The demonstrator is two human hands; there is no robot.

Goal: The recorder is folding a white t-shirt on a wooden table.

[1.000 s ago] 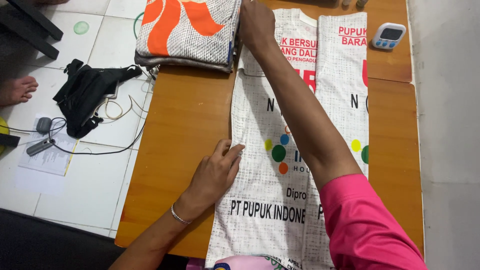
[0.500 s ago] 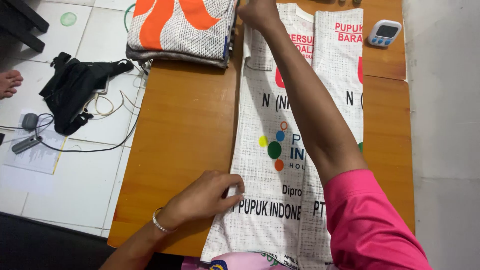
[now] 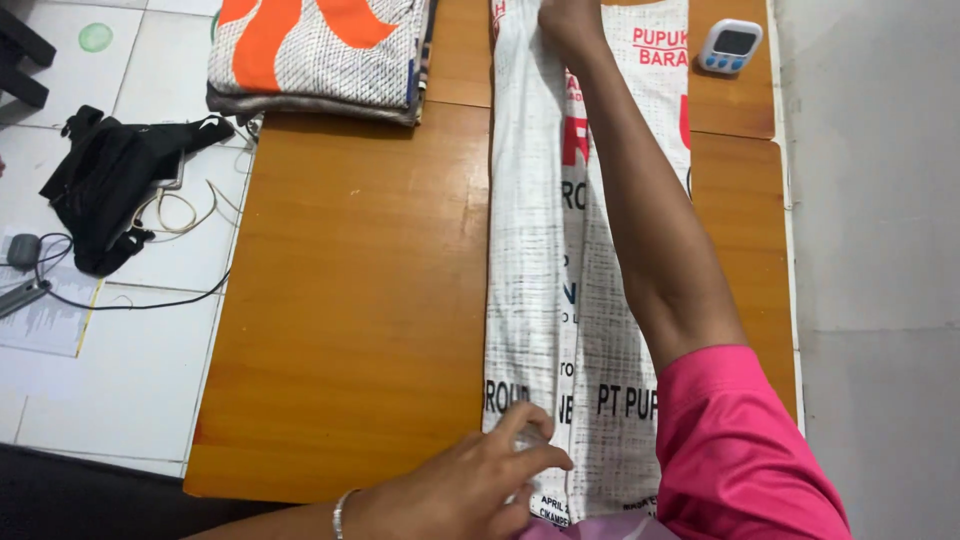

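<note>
A white woven plastic sack with printed lettering [image 3: 545,270] lies folded into a long narrow strip down the orange-brown wooden table [image 3: 350,300]. The left hand [image 3: 470,485] rests on its near end, fingers curled and pinching the folded edge. The right hand [image 3: 570,20] reaches to the far end, pressed on the sack; whether its fingers are open cannot be told. A small white digital timer [image 3: 730,45] sits just beside the sack.
</note>
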